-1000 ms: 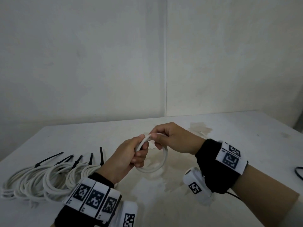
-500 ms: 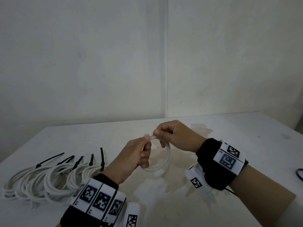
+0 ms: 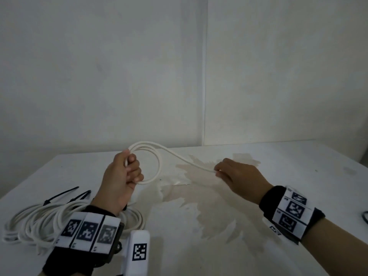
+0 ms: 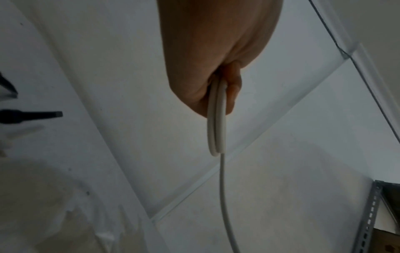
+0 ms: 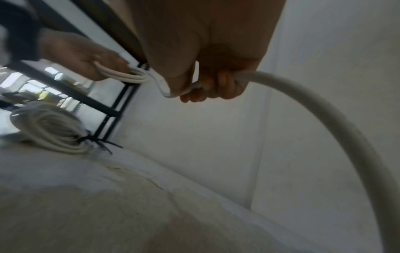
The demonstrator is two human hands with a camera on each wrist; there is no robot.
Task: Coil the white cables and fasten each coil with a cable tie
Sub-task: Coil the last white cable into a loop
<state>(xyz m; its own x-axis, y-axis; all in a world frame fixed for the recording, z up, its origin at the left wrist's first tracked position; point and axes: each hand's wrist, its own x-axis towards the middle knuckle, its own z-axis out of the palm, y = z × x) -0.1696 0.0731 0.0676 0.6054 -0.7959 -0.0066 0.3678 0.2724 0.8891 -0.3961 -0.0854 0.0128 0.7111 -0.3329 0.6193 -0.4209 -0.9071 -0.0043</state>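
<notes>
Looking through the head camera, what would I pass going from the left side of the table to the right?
Finished coils with black cable ties → left hand gripping the new coil → the cable's straight run → right hand pinching that cable.

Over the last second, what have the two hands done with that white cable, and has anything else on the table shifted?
The right hand has drawn away to the right, pinching the thin white cable and pulling a free length out from the loops. The left hand has risen a little and grips the coil more upright. Nothing was let go. The tied white cable coils with black cable ties on the white table look unmoved.
</notes>
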